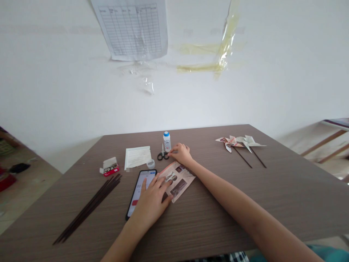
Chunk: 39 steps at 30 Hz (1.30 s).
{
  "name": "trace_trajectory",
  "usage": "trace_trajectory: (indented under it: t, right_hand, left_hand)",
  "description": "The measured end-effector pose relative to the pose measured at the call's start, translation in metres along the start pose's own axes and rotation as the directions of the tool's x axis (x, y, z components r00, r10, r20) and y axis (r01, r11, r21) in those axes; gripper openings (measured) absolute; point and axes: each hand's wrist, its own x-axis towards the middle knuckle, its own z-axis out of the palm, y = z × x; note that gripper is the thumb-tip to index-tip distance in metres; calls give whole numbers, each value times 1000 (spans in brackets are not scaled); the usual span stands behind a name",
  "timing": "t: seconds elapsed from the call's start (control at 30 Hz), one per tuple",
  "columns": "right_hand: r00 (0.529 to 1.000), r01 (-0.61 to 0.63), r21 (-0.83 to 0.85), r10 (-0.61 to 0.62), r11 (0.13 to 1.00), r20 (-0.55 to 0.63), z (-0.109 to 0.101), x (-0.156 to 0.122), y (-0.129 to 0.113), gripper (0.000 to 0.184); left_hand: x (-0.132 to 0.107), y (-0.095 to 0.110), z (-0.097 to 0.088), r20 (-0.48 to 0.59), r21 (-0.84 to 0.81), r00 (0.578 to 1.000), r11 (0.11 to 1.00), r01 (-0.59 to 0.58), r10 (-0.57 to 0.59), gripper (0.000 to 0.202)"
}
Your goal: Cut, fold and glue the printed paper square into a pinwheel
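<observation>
Paper sheet (180, 183) lies beneath left fingers (159, 182), scissors (163, 155) at right fingers (176, 148).

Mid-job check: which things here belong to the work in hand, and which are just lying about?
Likely part of it:
printed paper under left hand
scissors near right hand
stick bundle
paper pinwheels
red box

Apparently incidental:
phone
wall sheet
</observation>
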Motion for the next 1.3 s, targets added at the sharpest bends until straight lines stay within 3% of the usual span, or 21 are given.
trace_trajectory:
  t: [0.1,0.23,0.47,0.87,1.3]
  right_hand:
    - [997,-42,55,45,998,-59,-6,9,4,12]
    - [994,-48,160,62,986,-87,-10,23,4,37]
    - [997,-4,334,30,943,-72,1,44,-4,58]
    - [996,-17,429,54,903,-75,7,56,8,39]
    - [997,43,398,-15,916,-75,-47,8,66,23]
  left_hand:
    - [-1,1,-2,3,6,1000,1000,4,-4,54]
    - [0,1,-3,8,20,1000,1000,-5,5,55]
    - [-1,3,-5,30,23,1000,1000,-2,1,57]
    - [0,-1,2,-11,28,1000,999,-16,17,57]
    - [11,-10,22,-103,30,986,991,-127,129,56]
